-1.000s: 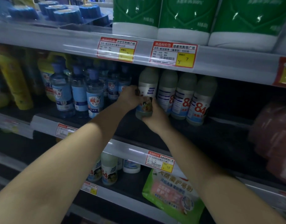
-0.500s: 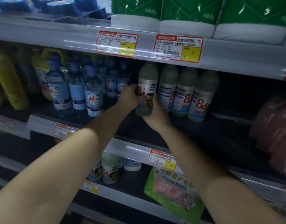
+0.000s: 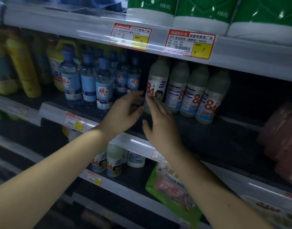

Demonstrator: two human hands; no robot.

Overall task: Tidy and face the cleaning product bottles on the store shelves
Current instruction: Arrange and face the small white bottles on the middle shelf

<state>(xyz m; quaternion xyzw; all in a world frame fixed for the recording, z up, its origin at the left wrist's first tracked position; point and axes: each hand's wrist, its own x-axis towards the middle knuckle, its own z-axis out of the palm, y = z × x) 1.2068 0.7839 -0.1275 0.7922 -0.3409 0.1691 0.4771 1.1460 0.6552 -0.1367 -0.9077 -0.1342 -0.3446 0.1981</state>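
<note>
Left to right: blue-capped clear bottles (image 3: 103, 90), smooth round plastic, packed tight. Left hand (image 3: 123, 113) fingers loosely spread, gripping nothing, tips just beside the leftmost 84 disinfectant bottle (image 3: 156, 81) on the middle shelf (image 3: 69, 113). Right hand (image 3: 160, 123) also spread, fingertips at the bottle's lower label; contact unclear. Bottle upright, "84" facing out; tall, narrow, matte white, glossy label. Risk: either hand clipping it tips it into its three 84 neighbours (image 3: 196, 95), domino style; narrow base, high centre.
</note>
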